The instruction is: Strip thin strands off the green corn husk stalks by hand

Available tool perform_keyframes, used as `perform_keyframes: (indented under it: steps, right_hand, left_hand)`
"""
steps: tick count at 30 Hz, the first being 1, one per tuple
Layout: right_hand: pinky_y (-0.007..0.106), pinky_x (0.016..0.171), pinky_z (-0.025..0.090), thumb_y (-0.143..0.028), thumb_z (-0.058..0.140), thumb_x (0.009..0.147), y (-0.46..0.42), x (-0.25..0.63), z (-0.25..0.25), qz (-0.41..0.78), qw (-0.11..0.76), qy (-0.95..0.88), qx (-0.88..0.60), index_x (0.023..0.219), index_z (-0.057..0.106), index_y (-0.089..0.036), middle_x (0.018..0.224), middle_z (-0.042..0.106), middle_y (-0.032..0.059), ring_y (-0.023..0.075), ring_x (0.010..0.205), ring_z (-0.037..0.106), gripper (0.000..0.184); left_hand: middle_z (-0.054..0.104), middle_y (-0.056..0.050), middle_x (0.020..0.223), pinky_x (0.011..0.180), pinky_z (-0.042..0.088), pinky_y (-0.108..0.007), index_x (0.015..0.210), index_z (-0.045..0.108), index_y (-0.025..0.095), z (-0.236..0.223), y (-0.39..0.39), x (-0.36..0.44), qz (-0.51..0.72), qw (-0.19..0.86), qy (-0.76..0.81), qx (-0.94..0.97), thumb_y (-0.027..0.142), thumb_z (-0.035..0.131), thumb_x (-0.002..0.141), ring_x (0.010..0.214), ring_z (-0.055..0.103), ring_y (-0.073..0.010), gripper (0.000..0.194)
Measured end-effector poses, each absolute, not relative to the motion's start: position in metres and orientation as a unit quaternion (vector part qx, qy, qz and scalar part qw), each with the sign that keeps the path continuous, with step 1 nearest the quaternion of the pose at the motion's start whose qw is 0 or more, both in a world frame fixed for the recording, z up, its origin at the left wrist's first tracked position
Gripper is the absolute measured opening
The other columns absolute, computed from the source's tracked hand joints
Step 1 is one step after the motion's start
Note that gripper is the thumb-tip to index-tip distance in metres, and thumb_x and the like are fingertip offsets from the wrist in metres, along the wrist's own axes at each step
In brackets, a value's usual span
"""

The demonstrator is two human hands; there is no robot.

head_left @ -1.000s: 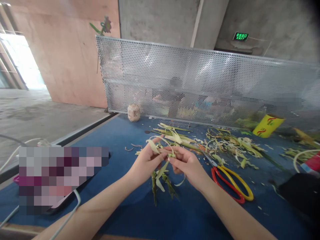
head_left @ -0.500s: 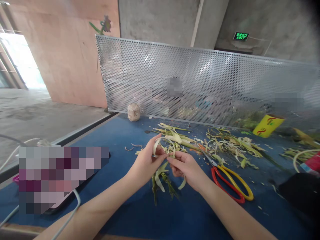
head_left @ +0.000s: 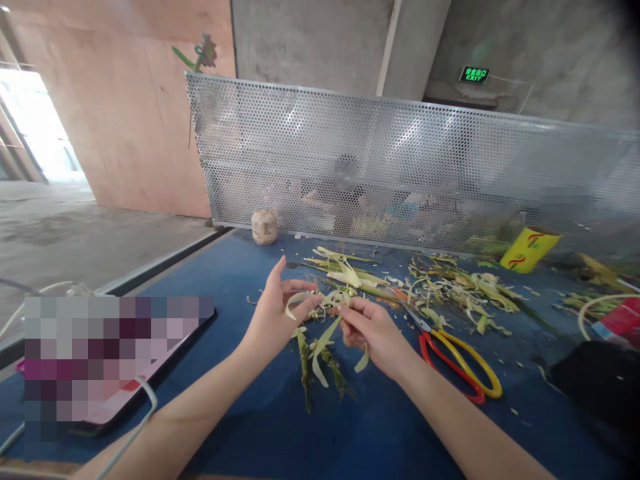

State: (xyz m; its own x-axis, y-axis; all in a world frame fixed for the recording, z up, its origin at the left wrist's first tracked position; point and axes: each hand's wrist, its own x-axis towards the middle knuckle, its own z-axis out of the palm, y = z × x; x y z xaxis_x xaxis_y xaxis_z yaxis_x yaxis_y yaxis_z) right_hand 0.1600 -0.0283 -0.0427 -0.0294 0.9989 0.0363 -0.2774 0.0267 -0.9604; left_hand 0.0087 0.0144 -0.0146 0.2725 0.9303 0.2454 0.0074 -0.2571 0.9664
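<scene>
Over the blue tabletop (head_left: 240,427) my left hand (head_left: 275,310) has its thumb and fingers around a pale curling strip of leaf (head_left: 296,300), index finger raised. Close beside it, my right hand (head_left: 373,333) pinches a pale green leaf strip (head_left: 327,339); another strip end (head_left: 362,360) hangs below its fingers. Just beneath both hands lie braided green plant pieces (head_left: 304,363), partly covered by the strips. Red-and-yellow handled scissors (head_left: 426,328) rest to the right of my right hand. What the fingertips grip exactly is partly hidden.
Leaf scraps (head_left: 465,293) spread behind my hands. At left is a blurred-out device (head_left: 177,343) with a white cable (head_left: 145,407). A wrapped lump (head_left: 264,227), a yellow roll (head_left: 530,250) and a dark object (head_left: 595,383) stand around. A perforated metal screen (head_left: 280,133) borders the back.
My left hand has moved slightly left and opened somewhat, its index finger lifting. The strip that arched in a loop between both hands has dropped lower. My right hand stays pinched.
</scene>
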Motion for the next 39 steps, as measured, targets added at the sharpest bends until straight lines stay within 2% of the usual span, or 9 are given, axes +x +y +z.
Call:
perform_keyframes:
  steps: [2, 6, 11, 16, 20, 23, 25, 32, 39]
  right_hand:
    - [0.018, 0.039, 0.02, -0.028, 0.063, 0.069, -0.03, 0.16, -0.041, 0.563, 0.578, -0.448, -0.385, 0.073, 0.058, -0.015, 0.048, 0.047, -0.0061, 0.0013, 0.038, 0.029, 0.015]
    - [0.018, 0.04, 0.021, -0.027, 0.063, 0.069, -0.03, 0.161, -0.04, 0.545, 0.589, -0.465, -0.374, 0.075, 0.058, -0.015, 0.05, 0.046, -0.0055, 0.0023, 0.041, 0.031, 0.014]
    - [0.019, 0.041, 0.021, -0.028, 0.062, 0.07, -0.028, 0.166, -0.039, 0.518, 0.61, -0.453, -0.393, 0.062, 0.053, -0.014, 0.051, 0.046, -0.0055, 0.0013, 0.039, 0.028, 0.018]
    - [0.02, 0.041, 0.019, -0.028, 0.063, 0.068, -0.027, 0.171, -0.034, 0.506, 0.634, -0.434, -0.392, 0.057, 0.051, -0.014, 0.05, 0.046, -0.0053, 0.0007, 0.038, 0.027, 0.022]
    - [0.02, 0.041, 0.021, -0.035, 0.059, 0.071, -0.028, 0.171, -0.033, 0.535, 0.633, -0.415, -0.376, 0.066, 0.056, -0.014, 0.051, 0.05, -0.0034, 0.0013, 0.037, 0.025, 0.022]
    - [0.021, 0.042, 0.023, -0.038, 0.056, 0.074, -0.029, 0.168, -0.034, 0.557, 0.617, -0.423, -0.36, 0.07, 0.057, -0.014, 0.051, 0.053, -0.0018, 0.0025, 0.037, 0.027, 0.024]
    - [0.022, 0.043, 0.023, -0.037, 0.056, 0.075, -0.03, 0.167, -0.036, 0.559, 0.606, -0.443, -0.352, 0.069, 0.056, -0.015, 0.052, 0.053, -0.0018, 0.0029, 0.038, 0.028, 0.023]
    - [0.021, 0.041, 0.021, -0.04, 0.055, 0.075, -0.029, 0.162, -0.039, 0.524, 0.586, -0.488, -0.38, 0.092, 0.052, -0.021, 0.053, 0.055, -0.0026, 0.0064, 0.039, 0.036, 0.026]
    - [0.02, 0.038, 0.025, -0.04, 0.05, 0.078, -0.029, 0.163, -0.042, 0.481, 0.562, -0.526, -0.419, 0.108, 0.043, -0.023, 0.053, 0.056, -0.0035, 0.0068, 0.036, 0.035, 0.034]
  left_hand:
    - [0.06, -0.01, 0.093, 0.057, 0.047, -0.025, 0.135, -0.003, 0.013, -0.019, 0.013, 0.011, 0.443, 0.526, 0.396, 0.608, 0.03, 0.066, 0.063, 0.072, 0.058, -0.015, 0.102]
    - [0.063, -0.005, 0.074, 0.06, 0.046, -0.028, 0.134, -0.008, 0.007, -0.021, 0.01, 0.013, 0.326, 0.631, 0.403, 0.577, 0.029, 0.072, 0.057, 0.064, 0.057, -0.0146, 0.114]
    - [0.061, 0.002, 0.061, 0.068, 0.044, -0.031, 0.135, 0.0, 0.008, -0.016, 0.008, 0.01, 0.357, 0.599, 0.398, 0.596, 0.023, 0.074, 0.053, 0.065, 0.059, -0.0162, 0.111]
    - [0.063, -0.002, 0.071, 0.069, 0.044, -0.032, 0.135, 0.003, 0.009, -0.02, 0.013, 0.01, 0.374, 0.575, 0.404, 0.605, 0.026, 0.069, 0.057, 0.072, 0.06, -0.0176, 0.103]
    - [0.057, -0.011, 0.102, 0.068, 0.042, -0.032, 0.135, -0.001, 0.013, -0.025, 0.016, 0.007, 0.456, 0.397, 0.41, 0.683, 0.029, 0.065, 0.061, 0.087, 0.054, -0.0195, 0.1]
    - [0.057, -0.006, 0.092, 0.071, 0.041, -0.031, 0.135, 0.009, 0.018, -0.023, 0.01, 0.005, 0.502, 0.252, 0.333, 0.758, 0.024, 0.054, 0.072, 0.082, 0.052, -0.0157, 0.078]
    - [0.059, -0.003, 0.084, 0.072, 0.041, -0.03, 0.135, 0.008, 0.019, -0.022, 0.003, 0.006, 0.456, 0.277, 0.292, 0.794, 0.022, 0.049, 0.076, 0.077, 0.053, -0.014, 0.072]
    - [0.055, -0.011, 0.106, 0.066, 0.046, -0.03, 0.135, -0.011, 0.021, -0.027, -0.005, 0.018, 0.402, 0.519, 0.272, 0.704, 0.026, 0.048, 0.078, 0.073, 0.058, -0.0134, 0.082]
    - [0.052, -0.011, 0.11, 0.064, 0.046, -0.029, 0.135, -0.009, 0.028, -0.026, -0.004, 0.019, 0.419, 0.586, 0.252, 0.646, 0.02, 0.054, 0.075, 0.063, 0.057, -0.009, 0.087]
